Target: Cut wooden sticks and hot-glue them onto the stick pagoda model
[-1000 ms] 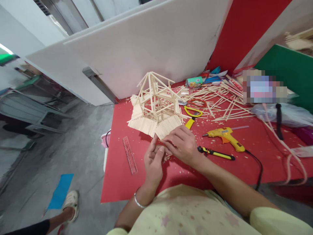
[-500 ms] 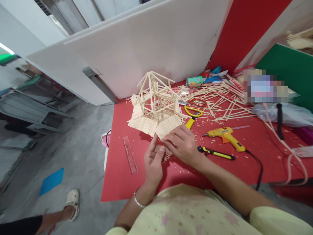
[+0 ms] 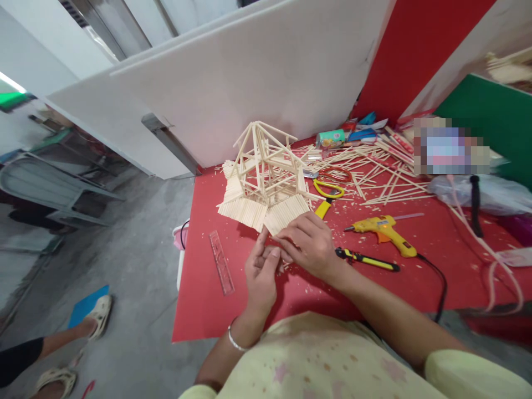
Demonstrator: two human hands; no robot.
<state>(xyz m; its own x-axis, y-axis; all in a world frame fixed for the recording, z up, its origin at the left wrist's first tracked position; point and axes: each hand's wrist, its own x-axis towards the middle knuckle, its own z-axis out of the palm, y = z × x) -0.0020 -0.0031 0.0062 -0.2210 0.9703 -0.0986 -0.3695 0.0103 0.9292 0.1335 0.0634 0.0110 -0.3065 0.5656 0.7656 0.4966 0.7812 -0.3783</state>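
A tower-like model of thin wooden sticks [image 3: 244, 213] stands on the red table, with an open frame on top and slatted panels sloping out around its base. At the front panel's lower edge, my right hand [image 3: 312, 245] has its fingers pressed together on the sticks. My left hand [image 3: 261, 274] sits just below it, index fingertip against the panel's corner and the other fingers curled. Whatever is between its thumb and fingers is hidden. The two hands meet at their fingertips.
Right of the model are a yellow glue gun [image 3: 380, 227], a yellow-black cutter [image 3: 369, 260], yellow-handled scissors [image 3: 330, 191] and many loose sticks [image 3: 386, 177]. A clear ruler [image 3: 221, 263] lies on the left of the red table [image 3: 203, 310]. Another person's shoe [image 3: 100, 316] shows on the floor.
My hands and the stick model stay practically still. At the lower left, the other person's foot has shifted left and a second shoe has come into view.
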